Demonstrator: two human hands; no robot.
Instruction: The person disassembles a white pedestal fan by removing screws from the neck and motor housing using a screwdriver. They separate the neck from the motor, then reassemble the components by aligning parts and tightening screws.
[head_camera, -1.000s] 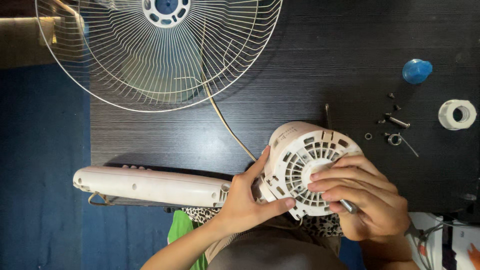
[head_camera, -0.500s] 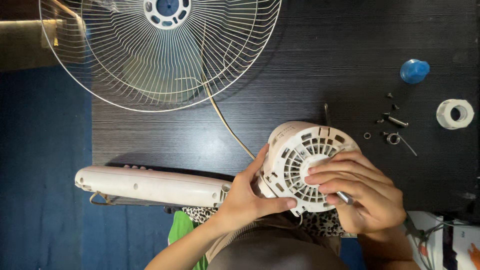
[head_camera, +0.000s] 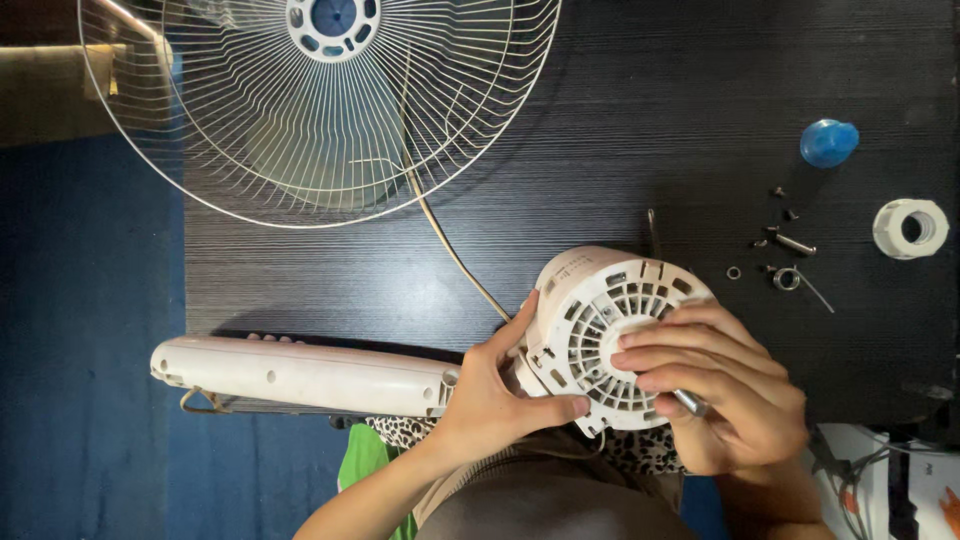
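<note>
A white slotted fan motor housing rests at the near edge of the dark table. My left hand grips its left side where it joins the long white fan neck. My right hand lies over the housing's vented face and holds a thin metal tool, its tip hidden under my fingers.
A round wire fan guard lies at the back left, with a thin cord running from it to the housing. Several small screws and rings, a blue cap and a white plastic nut sit at the right.
Both hands stay on the housing; my right fingers have shifted slightly over its face. Nothing was let go or picked up.
</note>
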